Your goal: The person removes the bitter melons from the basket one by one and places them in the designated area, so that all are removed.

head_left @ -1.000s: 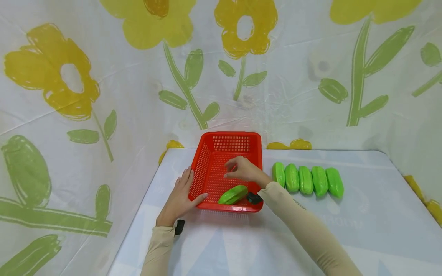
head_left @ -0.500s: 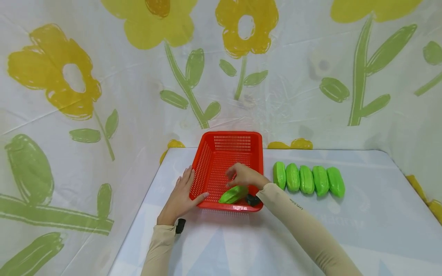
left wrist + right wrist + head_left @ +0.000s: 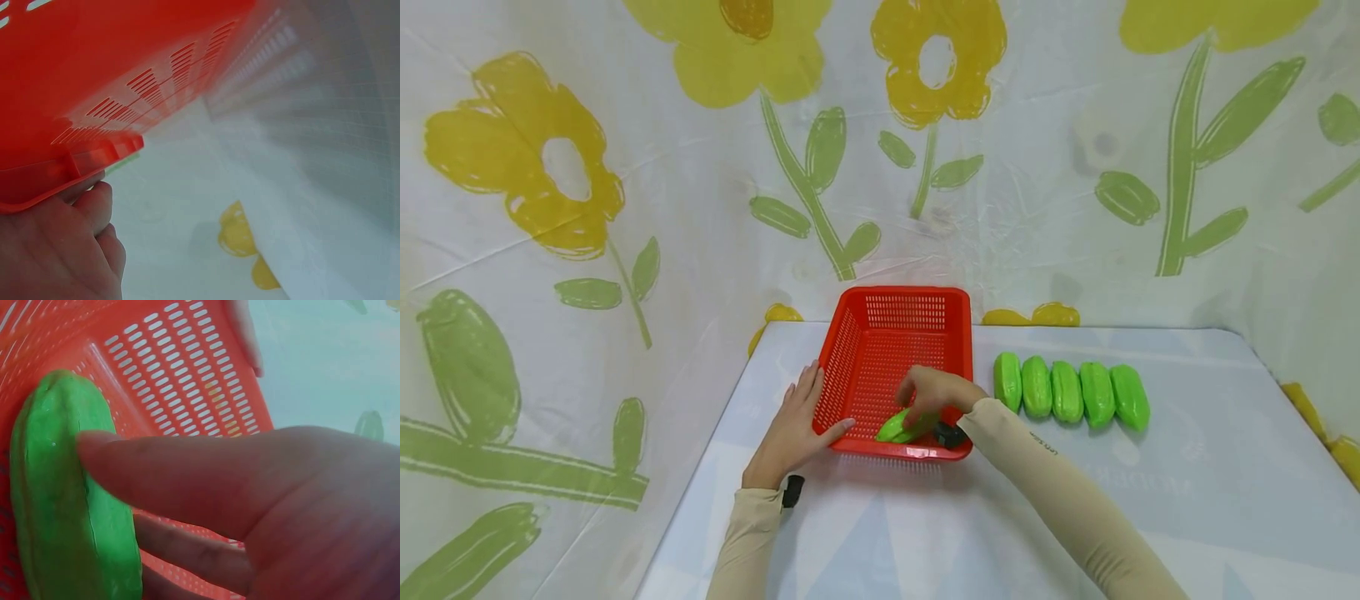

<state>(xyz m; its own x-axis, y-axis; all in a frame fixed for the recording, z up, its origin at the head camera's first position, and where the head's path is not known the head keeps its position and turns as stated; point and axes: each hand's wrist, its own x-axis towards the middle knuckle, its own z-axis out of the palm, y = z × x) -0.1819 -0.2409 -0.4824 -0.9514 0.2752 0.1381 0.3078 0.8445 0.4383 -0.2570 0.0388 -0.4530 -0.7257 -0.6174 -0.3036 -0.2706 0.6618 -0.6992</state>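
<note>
A red plastic basket (image 3: 891,451) with slotted walls stands on the table. My left hand (image 3: 790,433) rests against its near-left corner, with fairly straight fingers along the left rim and the thumb over the front rim. Inside the basket, near its front right, lies a ribbed green star fruit (image 3: 69,487). My right hand (image 3: 936,390) reaches down into the basket and grips this star fruit. In the right wrist view the thumb presses on the side of the fruit, while the other fingers are partly hidden behind it.
Several more green star fruits (image 3: 1067,392) stand in a row on the table to the right of the basket. A pale curtain (image 3: 1037,183) with large yellow flowers closes off the back and left side. Each wrist carries a small black camera.
My right hand has moved down inside the basket from above the star fruit, and its fingers have taken hold of the fruit. The left hand and basket have stayed put.
</note>
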